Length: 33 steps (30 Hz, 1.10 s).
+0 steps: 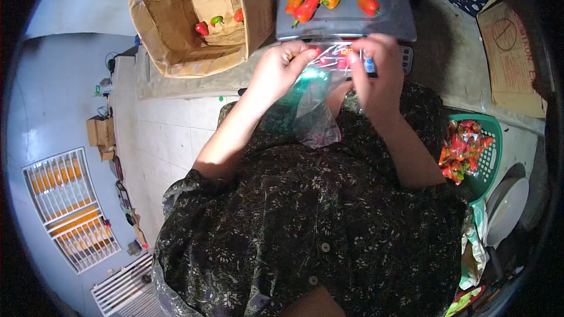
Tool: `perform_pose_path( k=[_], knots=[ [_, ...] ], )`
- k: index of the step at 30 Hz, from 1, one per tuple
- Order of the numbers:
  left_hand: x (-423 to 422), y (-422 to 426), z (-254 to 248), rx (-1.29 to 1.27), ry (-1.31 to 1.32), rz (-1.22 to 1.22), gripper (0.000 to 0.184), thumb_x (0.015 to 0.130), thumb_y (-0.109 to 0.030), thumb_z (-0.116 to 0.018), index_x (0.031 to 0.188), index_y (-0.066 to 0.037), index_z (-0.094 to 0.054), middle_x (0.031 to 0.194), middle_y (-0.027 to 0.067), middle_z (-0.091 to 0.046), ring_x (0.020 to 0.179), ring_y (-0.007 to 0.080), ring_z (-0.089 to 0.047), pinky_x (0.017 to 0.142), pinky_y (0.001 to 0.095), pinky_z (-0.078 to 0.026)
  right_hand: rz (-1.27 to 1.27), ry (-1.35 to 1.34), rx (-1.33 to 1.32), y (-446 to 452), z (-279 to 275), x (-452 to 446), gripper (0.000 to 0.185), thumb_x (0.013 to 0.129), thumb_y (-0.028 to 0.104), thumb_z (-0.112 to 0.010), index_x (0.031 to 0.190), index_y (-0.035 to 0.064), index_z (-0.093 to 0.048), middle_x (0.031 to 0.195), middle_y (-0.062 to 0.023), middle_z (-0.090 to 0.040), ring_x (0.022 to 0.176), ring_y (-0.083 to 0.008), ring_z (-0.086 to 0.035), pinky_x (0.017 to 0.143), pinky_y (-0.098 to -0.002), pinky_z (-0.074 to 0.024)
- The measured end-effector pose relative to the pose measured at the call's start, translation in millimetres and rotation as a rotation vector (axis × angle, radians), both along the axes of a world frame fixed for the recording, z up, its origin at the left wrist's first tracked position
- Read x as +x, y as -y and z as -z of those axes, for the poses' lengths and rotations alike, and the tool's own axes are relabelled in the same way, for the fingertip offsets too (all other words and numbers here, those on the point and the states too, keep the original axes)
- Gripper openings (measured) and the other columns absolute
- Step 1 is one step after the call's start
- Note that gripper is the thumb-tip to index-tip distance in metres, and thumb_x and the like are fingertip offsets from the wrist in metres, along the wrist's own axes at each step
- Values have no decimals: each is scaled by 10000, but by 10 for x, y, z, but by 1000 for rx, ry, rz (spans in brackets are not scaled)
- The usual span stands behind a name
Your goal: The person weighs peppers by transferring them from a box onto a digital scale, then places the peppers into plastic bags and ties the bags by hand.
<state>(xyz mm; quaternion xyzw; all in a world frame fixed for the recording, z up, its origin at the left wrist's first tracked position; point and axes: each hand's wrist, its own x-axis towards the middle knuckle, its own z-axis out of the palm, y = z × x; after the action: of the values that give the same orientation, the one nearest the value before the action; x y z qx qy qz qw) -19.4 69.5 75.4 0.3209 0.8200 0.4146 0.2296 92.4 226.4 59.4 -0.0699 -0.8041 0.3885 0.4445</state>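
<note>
Dark floral buttoned shirt (320, 199) lies nearest. Beyond it, the left hand (279, 70), fingers pinched narrow, holds a crinkled clear plastic bag (317, 114); whether the blurred right hand (379, 73) grips it cannot be told. Glossy red-and-orange peppers (306, 9) rest on a grey metal scale pan (352, 23). Bag-handling seems in hand; thin film calls for careful fingertips.

The scale pan (346, 23) is smooth, softly shining metal; the peppers (306, 9) look glossy and waxy. Clear, crinkled plastic (it catches bright glints) forms the bag (318, 118), and the box (258, 14) is matt brown cardboard.
</note>
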Motion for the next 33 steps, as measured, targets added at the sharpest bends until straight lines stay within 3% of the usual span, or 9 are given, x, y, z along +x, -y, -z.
perform_pose_path(
  k=[2, 8, 12, 15, 18, 21, 28, 30, 33],
  knots=[
    [87, -55, 54, 233, 21, -94, 126, 860, -135, -618, 830, -13, -628, 667, -33, -559, 602, 53, -479, 569, 215, -411, -143, 85, 125, 122, -113, 109, 120, 717, 162, -656, 785, 97, -582, 810, -44, -546, 781, -246, -544, 703, -383, -386],
    [17, 82, 89, 113, 84, -73, 166, 862, -163, -617, 839, 0, -638, 693, -23, -590, 657, 54, -505, 617, 216, -417, -357, 152, 206, 316, -38, 157, 148, 722, 222, -669, 707, 104, -580, 786, -28, -560, 752, -225, -556, 712, -377, -361],
    [98, 44, 90, 270, 104, -64, 150, 872, -134, -599, 807, -1, -623, 727, -25, -604, 694, 39, -504, 644, 206, -421, -352, 249, 63, 240, 48, 84, 157, 730, 195, -670, 726, 61, -588, 703, -66, -568, 704, -236, -583, 669, -372, -412],
    [167, 71, -7, 193, 126, -8, 131, 872, -119, -595, 813, -6, -625, 777, -15, -601, 736, 45, -505, 660, 208, -417, -374, 304, -321, 245, 62, 50, 128, 760, 124, -659, 774, 22, -583, 733, -81, -595, 701, -172, -594, 592, -283, -455],
    [182, 112, 14, 46, 166, -2, 125, 871, -130, -595, 849, -14, -635, 812, -10, -595, 766, 61, -515, 686, 215, -411, -455, 263, -588, 297, 218, 24, 150, 801, 151, -647, 828, 16, -588, 728, -61, -588, 689, -116, -569, 615, -266, -447],
    [214, 79, 11, 227, 30, 92, 137, 860, -145, -612, 881, -13, -645, 784, -10, -601, 772, 67, -524, 696, 230, -415, -591, 267, -789, 268, 311, -8, 153, 835, 158, -622, 878, 14, -591, 755, -41, -596, 702, -79, -546, 643, -245, -438],
    [181, 196, 63, -37, 113, -49, 112, 861, -140, -616, 833, -33, -635, 766, -8, -603, 765, 59, -537, 718, 229, -429, -596, 414, -707, 150, 173, 44, 149, 851, 164, -608, 894, 21, -600, 816, -22, -620, 733, -81, -551, 682, -232, -431],
    [158, 203, 102, 103, 240, -62, 92, 856, -128, -620, 877, -40, -635, 806, -3, -616, 804, 56, -545, 736, 221, -432, -640, 402, -812, 190, 137, 61, 157, 847, 168, -618, 896, 20, -601, 816, -22, -622, 741, -84, -557, 689, -235, -433],
    [171, 200, 152, 273, 349, -13, 112, 855, -108, -617, 939, -34, -619, 850, -3, -619, 832, 58, -545, 745, 214, -430, -674, 397, -675, 263, 241, 40, 187, 838, 170, -634, 935, 12, -609, 851, -38, -634, 778, -94, -573, 717, -243, -444]
  ],
)
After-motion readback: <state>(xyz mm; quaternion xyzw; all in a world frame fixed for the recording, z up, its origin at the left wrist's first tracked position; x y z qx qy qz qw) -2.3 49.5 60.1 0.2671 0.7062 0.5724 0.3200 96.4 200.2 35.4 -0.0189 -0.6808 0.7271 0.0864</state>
